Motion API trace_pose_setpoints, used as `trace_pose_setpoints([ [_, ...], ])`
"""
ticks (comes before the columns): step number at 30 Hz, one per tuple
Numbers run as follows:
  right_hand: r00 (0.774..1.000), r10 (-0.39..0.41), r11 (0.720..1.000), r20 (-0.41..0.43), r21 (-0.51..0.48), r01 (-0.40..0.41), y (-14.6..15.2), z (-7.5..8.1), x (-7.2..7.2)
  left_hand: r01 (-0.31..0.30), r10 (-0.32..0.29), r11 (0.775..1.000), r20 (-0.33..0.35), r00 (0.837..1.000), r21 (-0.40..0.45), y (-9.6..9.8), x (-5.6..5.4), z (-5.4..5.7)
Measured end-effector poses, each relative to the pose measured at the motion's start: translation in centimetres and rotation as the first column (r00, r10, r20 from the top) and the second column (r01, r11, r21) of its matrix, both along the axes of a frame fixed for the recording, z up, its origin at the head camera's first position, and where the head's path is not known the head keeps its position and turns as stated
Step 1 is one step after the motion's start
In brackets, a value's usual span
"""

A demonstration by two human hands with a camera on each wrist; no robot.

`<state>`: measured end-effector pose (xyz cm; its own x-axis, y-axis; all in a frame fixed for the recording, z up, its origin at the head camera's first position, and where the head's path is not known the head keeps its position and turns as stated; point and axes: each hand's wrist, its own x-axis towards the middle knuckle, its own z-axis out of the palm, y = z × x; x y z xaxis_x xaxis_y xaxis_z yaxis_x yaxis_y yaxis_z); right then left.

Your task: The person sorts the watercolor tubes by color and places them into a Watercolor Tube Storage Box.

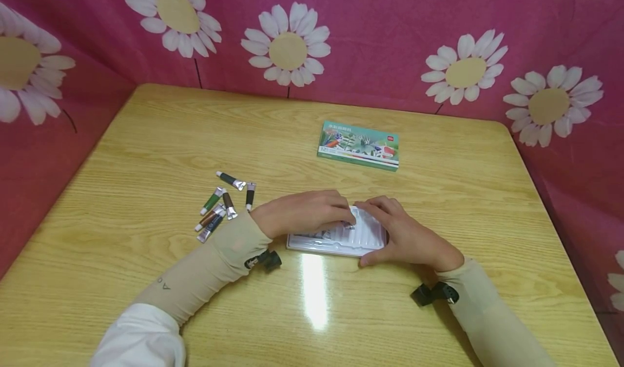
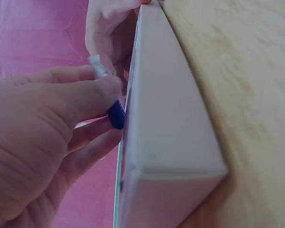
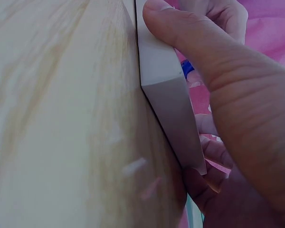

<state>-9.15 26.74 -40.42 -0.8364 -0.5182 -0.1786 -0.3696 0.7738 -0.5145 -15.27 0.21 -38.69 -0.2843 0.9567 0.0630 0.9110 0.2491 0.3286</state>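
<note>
My left hand [image 1: 312, 213] pinches a small paint tube [image 2: 116, 114] between thumb and fingers, over a white plastic tray [image 1: 341, 246]. One blue part of the tube and a pale end show in the left wrist view; the fingers cover the rest. With the thumb on its near side and fingers at the far side, my right hand [image 1: 407, 240] grips the tray's right end. Empty ridged slots show in the tray between the hands. Its left part lies mostly behind my left hand, where some silvery items are partly visible.
Left of the tray, several paint tubes lie loose, among them a green tube [image 1: 212, 201], a brown tube [image 1: 227, 202] and a black tube [image 1: 250, 196]. Behind the tray lies a green paint box [image 1: 358, 146] on the wooden table [image 1: 468, 194]. A pink flowered cloth [image 1: 370, 42] hangs behind.
</note>
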Motion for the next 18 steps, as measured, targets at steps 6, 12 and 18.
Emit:
trace_pose_setpoints([
  [6, 1.000, -0.005, 1.000, 0.006, 0.002, 0.005, -0.01, -0.08, 0.00, -0.007, 0.007, 1.000, -0.034, 0.999, -0.001, 0.12, 0.07, -0.01],
  [12, 1.000, -0.016, 1.000, 0.015, 0.004, 0.016, -0.06, -0.05, 0.00, -0.027, 0.027, 1.000, -0.002, 1.000, -0.004, 0.02, 0.17, 0.34],
  [18, 1.000, -0.019, 1.000, 0.023, -0.001, 0.019, -0.02, -0.10, 0.01, -0.010, 0.011, 1.000, 0.064, 0.998, -0.019, 0.08, 0.16, 0.54],
])
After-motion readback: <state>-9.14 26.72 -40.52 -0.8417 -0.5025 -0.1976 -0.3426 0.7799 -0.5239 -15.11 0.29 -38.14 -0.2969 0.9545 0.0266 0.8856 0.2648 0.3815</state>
